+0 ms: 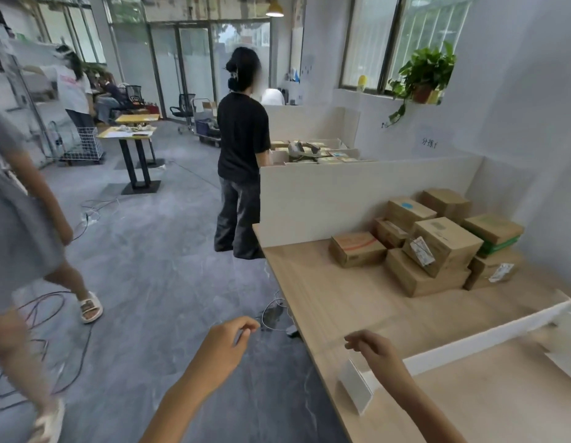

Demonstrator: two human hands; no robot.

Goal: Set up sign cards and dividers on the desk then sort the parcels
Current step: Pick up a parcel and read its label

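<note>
1. Parcels (437, 244): brown cartons heaped at the far right of the desk (325, 298), against the wall and the white partition (325, 193). None look sorted yet.
2. Sign card (354, 390) stands near the desk's front edge. White divider (485, 337) runs on edge across the top behind it.
3. Your left hand (230, 340) hangs over the floor and your right hand (373, 346) over the card. Both are loosely curled and empty, well apart.
4. Risk, as I judge it: your right forearm passes just above the card, so a careless sweep could send it off the edge or tip the divider.
5. One carton sits tilted on the heap. Pulling a lower box may bring it down.
6. Cables (274, 311) trail on the floor by the desk corner: a trip hazard.
7. A person in black (242, 139) stands at the partition's end and a person in grey (15, 219) walks at your left.
</note>
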